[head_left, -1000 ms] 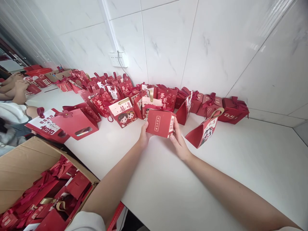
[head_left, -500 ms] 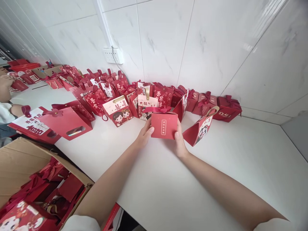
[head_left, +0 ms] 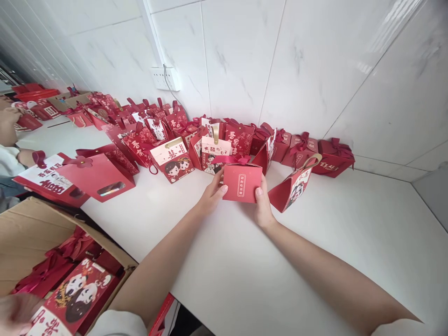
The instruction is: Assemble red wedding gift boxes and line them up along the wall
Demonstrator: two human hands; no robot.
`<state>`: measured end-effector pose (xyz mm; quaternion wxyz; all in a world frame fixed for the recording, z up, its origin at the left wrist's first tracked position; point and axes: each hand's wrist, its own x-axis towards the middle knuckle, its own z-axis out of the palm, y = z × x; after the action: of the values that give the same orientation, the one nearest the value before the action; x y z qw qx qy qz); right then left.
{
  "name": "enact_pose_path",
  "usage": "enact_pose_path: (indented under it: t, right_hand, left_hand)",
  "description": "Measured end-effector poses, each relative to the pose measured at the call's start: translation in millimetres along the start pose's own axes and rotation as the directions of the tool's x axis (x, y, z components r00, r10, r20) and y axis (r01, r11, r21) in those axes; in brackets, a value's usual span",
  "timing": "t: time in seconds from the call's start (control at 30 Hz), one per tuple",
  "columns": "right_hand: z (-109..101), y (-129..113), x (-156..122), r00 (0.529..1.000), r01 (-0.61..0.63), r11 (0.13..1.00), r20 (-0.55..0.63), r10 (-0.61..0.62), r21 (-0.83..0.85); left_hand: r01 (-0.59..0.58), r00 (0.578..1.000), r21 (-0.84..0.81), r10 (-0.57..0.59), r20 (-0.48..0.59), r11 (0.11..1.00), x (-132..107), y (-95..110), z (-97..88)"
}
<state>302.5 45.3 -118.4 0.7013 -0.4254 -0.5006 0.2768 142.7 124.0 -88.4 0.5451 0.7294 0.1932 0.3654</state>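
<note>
A small red gift box [head_left: 242, 182] with a ribbon bow on top is held between both my hands just above the white table [head_left: 280, 261]. My left hand [head_left: 213, 193] grips its left side with the fingers curled round the edge. My right hand [head_left: 262, 207] holds its right lower corner, thumb on the front face. Right of it a red wedge-shaped box with a cartoon couple [head_left: 294, 189] leans on the table.
Many red gift boxes and bags [head_left: 168, 135] line the tiled wall. A large red bag with a window [head_left: 100, 175] lies at left. An open cardboard carton [head_left: 42, 242] of red boxes is at lower left, where another person's hand [head_left: 14, 310] lifts a box with a printed couple [head_left: 75, 294].
I have turned the small red box so its front face looks at me and brought it a little lower. A box with a printed couple has come up out of the carton at lower left.
</note>
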Motion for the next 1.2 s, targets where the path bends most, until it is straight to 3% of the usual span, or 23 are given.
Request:
enact_pose_path:
  t: [1.2]
  right_hand:
    - [-0.6, -4.2, -0.1, 1.0, 0.023, 0.999, 0.01, -0.023, -0.047]
  left_hand:
    - [0.022, 1.0, 0.017, -0.022, -0.018, 1.0, -1.5, -1.1, -0.8]
